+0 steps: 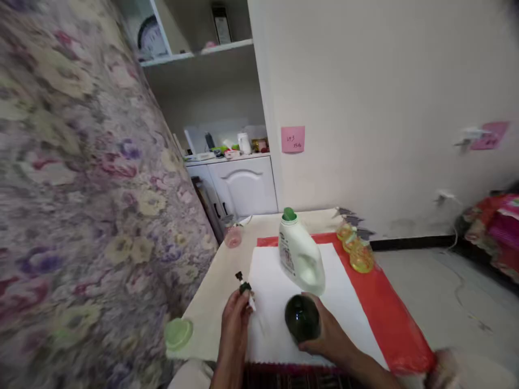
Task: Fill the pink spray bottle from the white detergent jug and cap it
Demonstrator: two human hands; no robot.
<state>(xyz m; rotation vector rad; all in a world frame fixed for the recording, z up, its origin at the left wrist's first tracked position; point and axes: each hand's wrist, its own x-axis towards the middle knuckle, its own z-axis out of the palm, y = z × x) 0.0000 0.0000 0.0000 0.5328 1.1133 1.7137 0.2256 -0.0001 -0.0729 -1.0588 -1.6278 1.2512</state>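
Note:
My left hand (236, 316) is closed on a small pump top (245, 289) with dark green and white parts; a faint clear tube seems to hang from it over the white sheet. My right hand (324, 332) is wrapped round the side of a dark green, glossy, rounded bottle (300, 317), seen from above. Just beyond it a large pale green jug with a handle (302, 256) stands upright on the white sheet (267, 302). The jug has a green piece (289, 214) at its mouth and a printed label on its left side.
Yellow clear containers (360, 256) line the right side on a red cloth (399, 319). A pink clear cup (233, 236) stands back left, and a light green lid (178, 333) lies front left. A floral curtain (101, 216) borders the left; a wall (365, 135) rises behind.

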